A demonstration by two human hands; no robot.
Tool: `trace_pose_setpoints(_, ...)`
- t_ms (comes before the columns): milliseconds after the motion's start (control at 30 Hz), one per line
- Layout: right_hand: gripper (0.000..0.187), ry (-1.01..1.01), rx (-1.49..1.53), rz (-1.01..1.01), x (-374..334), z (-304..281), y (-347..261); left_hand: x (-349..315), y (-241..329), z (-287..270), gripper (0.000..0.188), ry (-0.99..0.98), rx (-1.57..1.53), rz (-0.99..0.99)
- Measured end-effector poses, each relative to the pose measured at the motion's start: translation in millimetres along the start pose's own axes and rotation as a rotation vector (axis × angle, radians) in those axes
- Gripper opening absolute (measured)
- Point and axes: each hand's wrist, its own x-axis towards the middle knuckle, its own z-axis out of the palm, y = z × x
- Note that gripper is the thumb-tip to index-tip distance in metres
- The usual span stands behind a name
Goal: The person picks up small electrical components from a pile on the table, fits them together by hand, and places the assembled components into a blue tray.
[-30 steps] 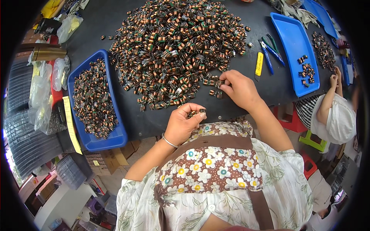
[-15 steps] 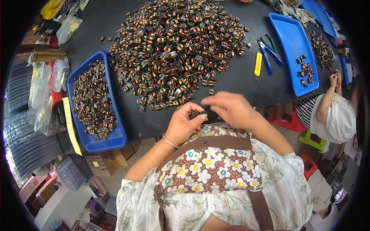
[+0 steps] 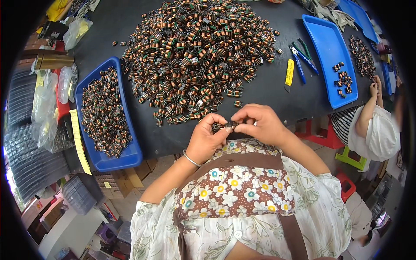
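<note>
Left hand (image 3: 207, 134) is pinching copper coils (image 3: 218, 127), right hand (image 3: 262, 124) is touching them (grip unclear), coil pile (image 3: 199, 56) is lying beyond

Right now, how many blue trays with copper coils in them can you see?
2: the left blue tray, well filled with coils, and the right blue tray, with a small cluster at its near end. Another blue tray, upper right, is cut off; coils may hide there.

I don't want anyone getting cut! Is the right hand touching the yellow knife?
Apart. The head view shows a clear strip of dark tabletop between the right hand and the yellow knife.
</note>
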Motion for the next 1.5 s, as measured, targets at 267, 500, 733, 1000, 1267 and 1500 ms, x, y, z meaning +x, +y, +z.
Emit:
trace_pose_setpoints(267, 0.016, 0.218, -0.342, -0.154, 10, -2, 11, -3, 2, -1, 0.017, 0.003, 0.036, -0.008)
trace_pose_setpoints(500, 0.02, 0.188, -0.525, -0.189, 13, -1, 18, -5, 5, 1, 0.016, 0.054, -0.013, -0.032)
trace_pose_setpoints(733, 0.016, -0.076, -0.321, -0.277, 7, -2, -5, 3, 8, 3, 0.017, 0.036, 0.101, 0.025)
trace_pose_setpoints(1000, 0.012, 0.172, -0.35, -0.303, 19, -12, 5, 0, 3, -2, 0.015, 0.0, 0.082, -0.004)
trace_pose_setpoints(1267, 0.015, 0.32, -0.448, -0.223, 29, -7, 30, -4, 0, -1, 0.014, 0.02, 0.039, -0.006)
trace_pose_setpoints(1500, 0.013, 0.071, 0.076, 0.044, 18, 5, 27, 13, -14, -13, 0.014, 0.047, 0.162, 0.07)
